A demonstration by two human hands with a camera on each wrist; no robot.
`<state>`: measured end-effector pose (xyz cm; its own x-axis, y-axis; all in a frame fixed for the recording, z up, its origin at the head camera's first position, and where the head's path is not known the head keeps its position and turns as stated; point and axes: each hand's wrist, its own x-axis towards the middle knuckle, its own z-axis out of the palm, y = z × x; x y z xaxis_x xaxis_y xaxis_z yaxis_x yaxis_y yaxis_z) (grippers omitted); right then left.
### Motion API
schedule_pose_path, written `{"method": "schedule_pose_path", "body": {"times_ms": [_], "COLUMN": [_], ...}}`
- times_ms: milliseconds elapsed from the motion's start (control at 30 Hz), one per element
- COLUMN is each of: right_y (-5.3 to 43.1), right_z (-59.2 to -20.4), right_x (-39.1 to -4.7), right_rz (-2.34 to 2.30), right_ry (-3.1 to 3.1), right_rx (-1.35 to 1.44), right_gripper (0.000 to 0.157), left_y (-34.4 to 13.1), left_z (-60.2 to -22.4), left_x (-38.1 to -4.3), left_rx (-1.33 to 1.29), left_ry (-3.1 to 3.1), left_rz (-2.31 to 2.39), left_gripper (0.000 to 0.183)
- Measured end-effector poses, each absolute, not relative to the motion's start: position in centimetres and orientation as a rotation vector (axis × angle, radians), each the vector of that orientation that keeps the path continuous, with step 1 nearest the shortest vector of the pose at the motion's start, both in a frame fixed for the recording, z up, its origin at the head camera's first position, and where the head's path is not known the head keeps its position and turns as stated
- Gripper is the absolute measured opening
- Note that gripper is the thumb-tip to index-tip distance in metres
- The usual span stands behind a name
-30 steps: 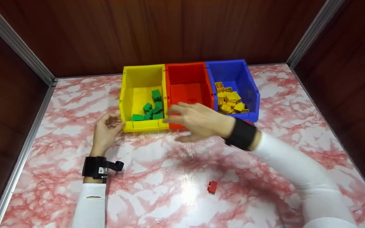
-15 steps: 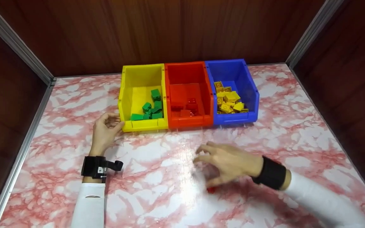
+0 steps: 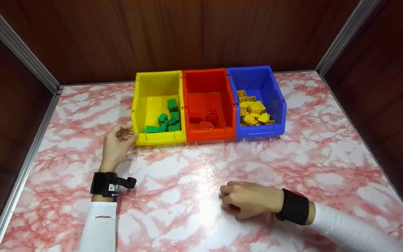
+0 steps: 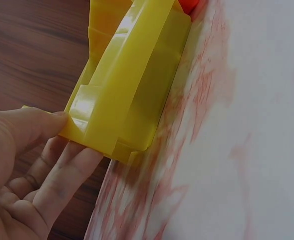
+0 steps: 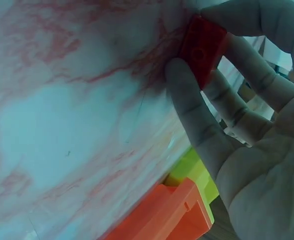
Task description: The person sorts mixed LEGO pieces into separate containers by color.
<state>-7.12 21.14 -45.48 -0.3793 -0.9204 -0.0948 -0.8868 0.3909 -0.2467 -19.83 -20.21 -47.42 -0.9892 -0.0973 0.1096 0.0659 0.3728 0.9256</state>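
My left hand (image 3: 114,148) grips the front left corner of the yellow bin (image 3: 161,138). In the left wrist view the thumb lies on the bin's edge and the fingers reach around its side. Low over the right middle of the table, my right hand (image 3: 252,199) pinches a red toy brick (image 5: 202,50) between thumb and fingers, as the right wrist view shows. In the head view the hand mostly hides that brick. Several green bricks (image 3: 168,121) lie inside the yellow bin.
Beside the yellow bin stand a red bin (image 3: 211,134) with several red bricks (image 3: 212,115) and a blue bin (image 3: 262,131) with several yellow bricks (image 3: 254,110). Dark wooden walls (image 3: 201,35) enclose the marbled table (image 3: 173,210) at the back and sides.
From in front of the red bin, my right hand has come back toward the front right and taken hold of the red brick lying on the table. The left hand stays at the yellow bin.
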Motion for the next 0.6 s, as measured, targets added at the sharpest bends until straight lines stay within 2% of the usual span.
{"method": "schedule_pose_path", "body": {"times_ms": [300, 600], "right_y": [21.3, 21.3], "right_z": [-44.3, -40.6], "right_x": [-7.9, -11.7], "right_rz": [-0.295, -0.43], "right_ry": [2.468, 2.594], "right_rx": [-1.56, -1.586], "right_gripper": [0.017, 0.014], "left_y": [-20.3, -20.3], "left_z": [-47.5, -47.8], "left_x": [-19.9, -20.1], "left_rx": [0.027, 0.011], "left_ry": [-2.473, -2.442], "left_rz": [-1.685, -1.706], "left_gripper": [0.031, 0.029]}}
